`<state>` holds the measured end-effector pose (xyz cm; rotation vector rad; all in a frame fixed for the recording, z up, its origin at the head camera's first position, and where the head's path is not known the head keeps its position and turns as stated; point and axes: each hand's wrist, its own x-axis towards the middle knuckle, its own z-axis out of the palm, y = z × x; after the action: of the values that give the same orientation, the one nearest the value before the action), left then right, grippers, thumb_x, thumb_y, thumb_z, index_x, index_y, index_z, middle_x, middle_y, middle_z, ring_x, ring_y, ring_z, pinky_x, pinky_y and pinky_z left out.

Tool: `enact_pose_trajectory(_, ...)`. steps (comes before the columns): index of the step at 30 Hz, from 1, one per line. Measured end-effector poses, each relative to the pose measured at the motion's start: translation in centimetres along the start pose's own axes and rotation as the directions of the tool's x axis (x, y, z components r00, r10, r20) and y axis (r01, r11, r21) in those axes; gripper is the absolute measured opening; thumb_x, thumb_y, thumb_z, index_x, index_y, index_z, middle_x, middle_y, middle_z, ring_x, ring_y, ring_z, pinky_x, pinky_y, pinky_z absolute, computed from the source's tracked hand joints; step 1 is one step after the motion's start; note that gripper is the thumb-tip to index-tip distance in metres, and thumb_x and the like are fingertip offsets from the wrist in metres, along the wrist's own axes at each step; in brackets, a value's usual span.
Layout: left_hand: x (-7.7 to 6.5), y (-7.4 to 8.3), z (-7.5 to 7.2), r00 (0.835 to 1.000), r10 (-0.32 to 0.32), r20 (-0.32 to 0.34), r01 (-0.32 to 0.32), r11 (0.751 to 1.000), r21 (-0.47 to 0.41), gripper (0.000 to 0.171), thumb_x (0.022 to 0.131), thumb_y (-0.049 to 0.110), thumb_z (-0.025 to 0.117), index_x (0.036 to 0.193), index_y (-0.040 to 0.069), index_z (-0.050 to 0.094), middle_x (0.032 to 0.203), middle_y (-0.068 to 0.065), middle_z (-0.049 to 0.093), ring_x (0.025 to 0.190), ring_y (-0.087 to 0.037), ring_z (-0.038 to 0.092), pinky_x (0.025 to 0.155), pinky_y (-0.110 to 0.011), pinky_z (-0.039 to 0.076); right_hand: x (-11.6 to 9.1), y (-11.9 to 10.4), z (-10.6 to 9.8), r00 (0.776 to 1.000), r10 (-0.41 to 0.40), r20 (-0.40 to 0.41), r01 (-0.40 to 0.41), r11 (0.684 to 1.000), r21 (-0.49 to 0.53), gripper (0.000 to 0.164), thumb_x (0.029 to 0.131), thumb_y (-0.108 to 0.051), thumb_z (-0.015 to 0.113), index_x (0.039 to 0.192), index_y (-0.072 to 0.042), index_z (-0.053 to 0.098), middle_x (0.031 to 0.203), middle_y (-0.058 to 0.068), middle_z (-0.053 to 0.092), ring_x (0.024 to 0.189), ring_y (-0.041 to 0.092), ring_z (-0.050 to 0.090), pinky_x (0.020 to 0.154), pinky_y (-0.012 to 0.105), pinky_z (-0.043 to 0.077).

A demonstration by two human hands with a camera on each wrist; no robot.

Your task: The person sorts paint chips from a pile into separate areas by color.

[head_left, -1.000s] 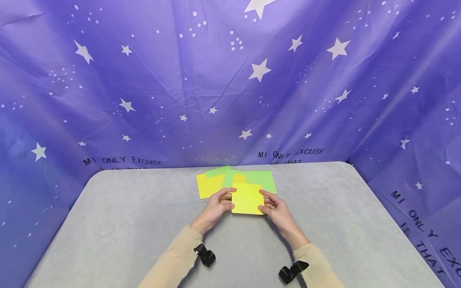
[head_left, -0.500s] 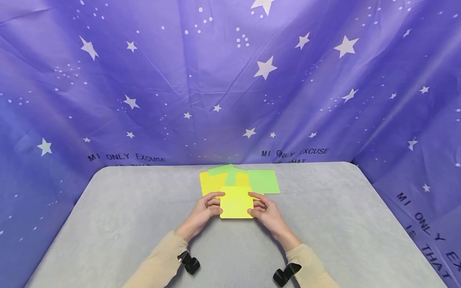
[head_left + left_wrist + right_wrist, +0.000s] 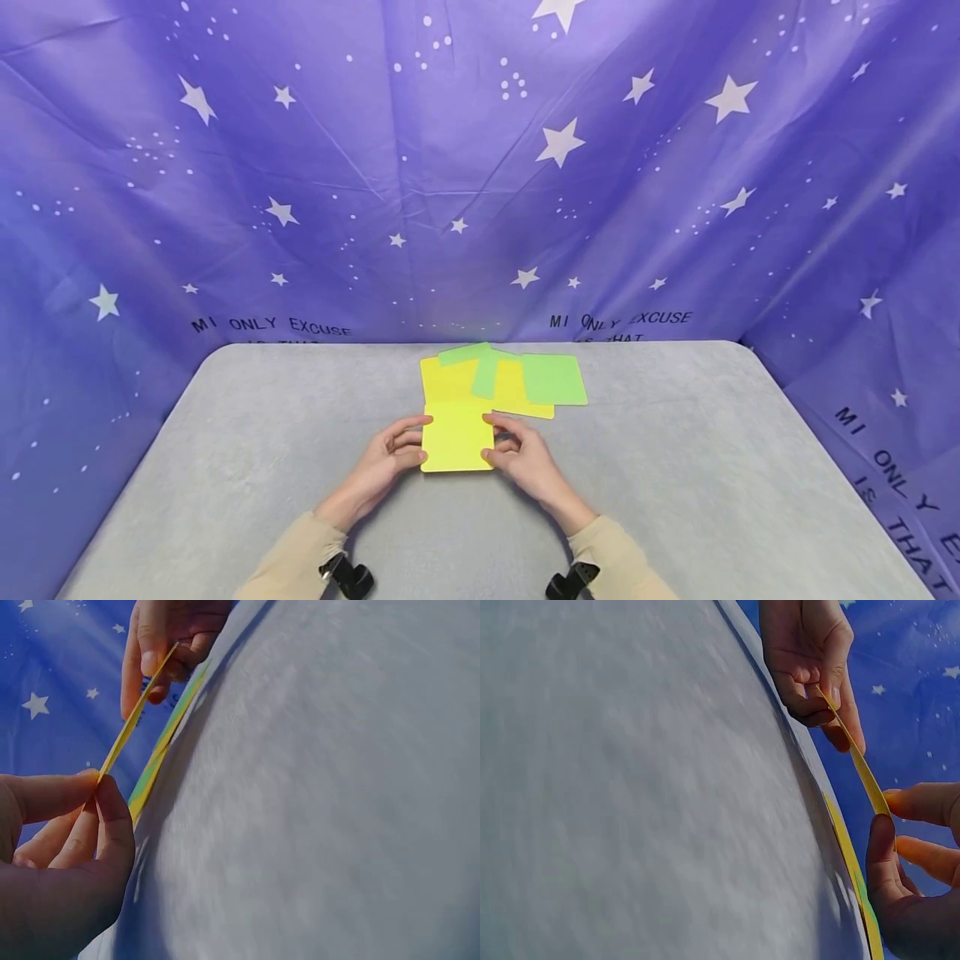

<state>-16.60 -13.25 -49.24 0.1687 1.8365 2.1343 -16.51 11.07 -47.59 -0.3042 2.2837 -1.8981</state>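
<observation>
A square yellow card (image 3: 457,440) is held raised above the table between both hands. My left hand (image 3: 382,462) pinches its left edge with thumb and fingers, and my right hand (image 3: 525,457) pinches the opposite edge. Seen edge-on in the left wrist view, the yellow card (image 3: 135,724) is thin and apart from the cards lying below. Behind it on the table, overlapping yellow cards (image 3: 446,379) and green cards (image 3: 553,379) are spread out. The held card covers part of the nearest yellow one in the head view.
The grey tabletop (image 3: 712,483) has rounded far corners. A purple curtain (image 3: 450,150) with white stars hangs behind it and on both sides. Each sleeve carries a black wrist camera, the left one (image 3: 348,577) and the right one (image 3: 572,581).
Both hands have carried the yellow card left and nearer to the person, so more of the cards behind it shows. The spread cards stay where they lie; the head view has shifted slightly.
</observation>
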Motion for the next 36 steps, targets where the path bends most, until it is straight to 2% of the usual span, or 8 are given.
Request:
enact_pose_trajectory(5,-1.9,-0.1,-1.8,1.0,-0.026,0.01,0.025,0.999,0.022,0.062,0.087,-0.005,0.063,0.143,-0.007,0.036,0.118,-0.019,0.061,0.101,-0.018,0.063,0.088,-0.028,0.049,0.0,-0.1,1.7,0.997,-0.052,0.06,0.054,0.998,-0.044,0.049,0.081,0.012,0.067,0.127,0.016,0.052,0.106,0.021,0.05,0.066,0.009,0.051,0.062,0.02,0.044)
enact_pose_trajectory(10,-3.5,0.0,-3.4,0.999,-0.034,0.005,0.034,0.999,0.026,0.064,0.087,-0.005,0.062,0.144,-0.008,0.033,0.118,-0.019,0.06,0.101,-0.018,0.063,0.087,-0.029,0.05,-0.3,-0.9,3.4,0.993,-0.081,0.086,0.088,0.993,-0.082,0.049,0.079,0.012,0.068,0.126,0.014,0.054,0.104,0.018,0.052,0.067,0.008,0.051,0.06,0.018,0.044)
enact_pose_trajectory(15,-4.9,0.1,-4.6,0.998,-0.057,-0.041,0.06,0.996,0.069,0.064,0.086,-0.004,0.064,0.143,-0.009,0.035,0.116,-0.016,0.059,0.098,-0.017,0.064,0.084,-0.028,0.051,-1.0,-3.0,4.9,0.989,-0.081,0.123,0.083,0.996,-0.016,0.048,0.077,0.014,0.067,0.123,0.018,0.053,0.1,0.02,0.05,0.067,0.01,0.054,0.059,0.017,0.044)
enact_pose_trajectory(18,-5.6,0.3,-5.0,0.996,-0.061,-0.067,0.068,0.991,0.112,0.064,0.084,-0.003,0.066,0.141,-0.01,0.037,0.111,-0.015,0.055,0.094,-0.015,0.063,0.081,-0.026,0.051,-0.9,-2.5,5.8,0.988,-0.065,0.138,0.067,0.998,-0.009,0.048,0.078,0.014,0.067,0.123,0.017,0.053,0.1,0.017,0.05,0.067,0.011,0.054,0.059,0.017,0.044)
enact_pose_trajectory(22,-6.6,0.6,-5.8,0.994,-0.075,-0.074,0.086,0.984,0.156,0.064,0.084,0.0,0.068,0.141,-0.009,0.038,0.107,-0.014,0.052,0.09,-0.014,0.062,0.079,-0.025,0.05,-0.5,-0.9,6.9,0.989,-0.048,0.143,0.056,0.997,-0.053,0.049,0.078,0.008,0.071,0.125,0.01,0.057,0.101,0.011,0.052,0.068,0.008,0.055,0.059,0.018,0.045)
enact_pose_trajectory(26,-7.3,1.0,-6.6,0.995,-0.081,-0.066,0.093,0.974,0.205,0.064,0.085,0.0,0.067,0.141,-0.011,0.038,0.108,-0.014,0.054,0.088,-0.013,0.062,0.076,-0.025,0.051,-0.4,-0.3,7.6,0.984,-0.082,0.156,0.1,0.989,-0.112,0.05,0.078,0.0,0.075,0.124,0.006,0.059,0.099,0.007,0.054,0.064,0.004,0.052,0.058,0.018,0.045)
enact_pose_trajectory(29,-7.5,1.3,-6.9,0.993,-0.095,-0.07,0.109,0.966,0.235,0.063,0.085,-0.001,0.067,0.139,-0.014,0.037,0.106,-0.015,0.055,0.083,-0.012,0.059,0.073,-0.024,0.05,-0.4,-0.3,7.9,0.979,-0.1,0.176,0.132,0.975,-0.179,0.05,0.078,-0.005,0.076,0.124,0.005,0.06,0.096,0.004,0.055,0.06,0.002,0.048,0.056,0.017,0.044)
enact_pose_trajectory(36,-7.6,1.7,-6.9,0.985,-0.138,-0.101,0.163,0.939,0.303,0.061,0.085,0.0,0.067,0.137,-0.015,0.04,0.106,-0.016,0.053,0.079,-0.015,0.053,0.07,-0.026,0.048,-0.2,-0.7,8.3,0.974,-0.067,0.214,0.138,0.931,-0.339,0.052,0.078,-0.012,0.078,0.125,0.002,0.061,0.094,-0.003,0.055,0.056,-0.001,0.045,0.053,0.017,0.04)
